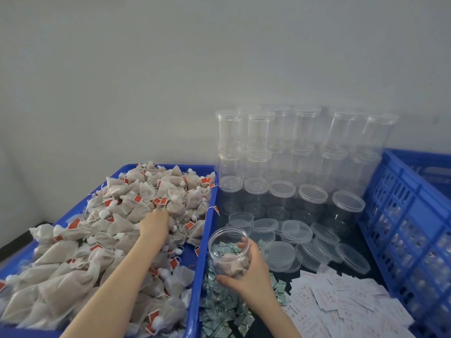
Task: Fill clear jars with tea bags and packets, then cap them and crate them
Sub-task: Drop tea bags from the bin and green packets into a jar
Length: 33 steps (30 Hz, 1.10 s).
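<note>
Reaching into the blue tray (200, 276), the left hand (153, 224) lay on the tea bags (136, 203); whether its fingers gripped any could not be told. The right hand (249, 269) grasped an open jar (229, 250), partly filled, tilted above green packets (219, 306) on the desk.

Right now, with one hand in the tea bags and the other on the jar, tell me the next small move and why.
Probably: close the left hand on a few beige mesh tea bags and carry them to the open clear plastic jar. The right hand holds that jar uncapped and tilted toward the blue tray, and it looks only partly filled.
</note>
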Tool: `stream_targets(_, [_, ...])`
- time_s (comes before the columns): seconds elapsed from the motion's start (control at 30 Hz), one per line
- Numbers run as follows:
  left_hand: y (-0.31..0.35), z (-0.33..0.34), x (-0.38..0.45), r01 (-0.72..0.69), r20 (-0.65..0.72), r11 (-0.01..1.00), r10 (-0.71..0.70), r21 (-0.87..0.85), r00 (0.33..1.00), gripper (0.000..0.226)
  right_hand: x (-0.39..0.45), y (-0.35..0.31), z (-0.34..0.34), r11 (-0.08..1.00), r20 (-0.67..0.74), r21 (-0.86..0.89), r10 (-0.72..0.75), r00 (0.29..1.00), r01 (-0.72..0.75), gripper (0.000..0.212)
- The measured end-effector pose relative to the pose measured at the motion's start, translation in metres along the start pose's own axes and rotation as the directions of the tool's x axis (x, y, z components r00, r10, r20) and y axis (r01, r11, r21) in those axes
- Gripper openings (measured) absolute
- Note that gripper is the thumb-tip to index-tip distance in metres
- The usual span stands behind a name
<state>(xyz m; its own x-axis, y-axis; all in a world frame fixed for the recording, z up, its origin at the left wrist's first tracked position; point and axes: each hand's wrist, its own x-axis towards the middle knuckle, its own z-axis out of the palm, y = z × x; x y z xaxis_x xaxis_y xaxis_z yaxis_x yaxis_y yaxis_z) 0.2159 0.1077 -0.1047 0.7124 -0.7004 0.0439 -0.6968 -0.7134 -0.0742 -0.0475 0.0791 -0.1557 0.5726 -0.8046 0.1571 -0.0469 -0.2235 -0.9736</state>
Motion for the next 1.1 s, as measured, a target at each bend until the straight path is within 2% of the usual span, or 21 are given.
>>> stream_targets(0.17, [-0.001, -0.01, -0.001, 0.014, -0.038, 0.996, -0.011, 0.089, 0.999, 0.024, 0.0, 0.001, -0.002, 1.0, -0.007, -0.009, 0.005, 1.0, -0.005, 0.089])
stream_targets(0.23, [-0.003, -0.02, -0.003, 0.023, -0.062, 0.998, -0.019, 0.066, 0.998, 0.02, 0.0, 0.002, -0.003, 1.0, -0.012, -0.015, 0.015, 1.0, -0.015, 0.091])
stream_targets(0.43, [-0.008, -0.073, -0.021, -0.059, -0.169, 0.975, 0.023, -0.213, 0.985, 0.019, 0.0, 0.002, -0.004, 1.0, -0.006, -0.016, 0.005, 1.0, -0.005, 0.089])
stream_targets(0.53, [-0.004, -0.102, -0.041, -0.169, -0.251, 0.934, 0.09, -0.315, 0.964, 0.025, 0.001, 0.002, -0.004, 1.0, -0.01, -0.014, -0.003, 1.0, 0.003, 0.087])
stream_targets(0.63, [0.003, -0.127, -0.062, -0.321, -0.297, 0.835, 0.2, -0.447, 0.934, 0.019, 0.001, 0.002, -0.003, 1.0, -0.02, -0.017, -0.007, 1.0, 0.006, 0.087])
stream_targets(0.73, [0.013, -0.144, -0.083, -0.447, -0.292, 0.727, 0.34, -0.522, 0.894, 0.003, 0.001, 0.003, -0.003, 1.0, -0.028, -0.021, -0.004, 1.0, 0.004, 0.087])
stream_targets(0.8, [0.02, -0.151, -0.093, -0.505, -0.29, 0.684, 0.413, -0.526, 0.863, 0.016, 0.001, 0.004, -0.004, 1.0, -0.03, -0.015, 0.005, 1.0, -0.006, 0.089])
stream_targets(0.87, [0.024, -0.152, -0.098, -0.529, -0.289, 0.669, 0.445, -0.522, 0.848, 0.017, 0.001, 0.004, -0.005, 1.0, -0.016, -0.006, 0.015, 1.0, -0.015, 0.092])
stream_targets(0.93, [0.026, -0.149, -0.099, -0.533, -0.278, 0.656, 0.459, -0.535, 0.844, 0.004, 0.001, 0.005, -0.007, 1.0, -0.005, -0.003, 0.02, 1.0, -0.02, 0.095])
stream_targets(1.1, [0.038, -0.138, -0.102, -0.527, -0.2, 0.692, 0.5, -0.494, 0.843, 0.009, 0.0, 0.006, -0.009, 1.0, -0.022, 0.0, 0.002, 1.0, -0.002, 0.095])
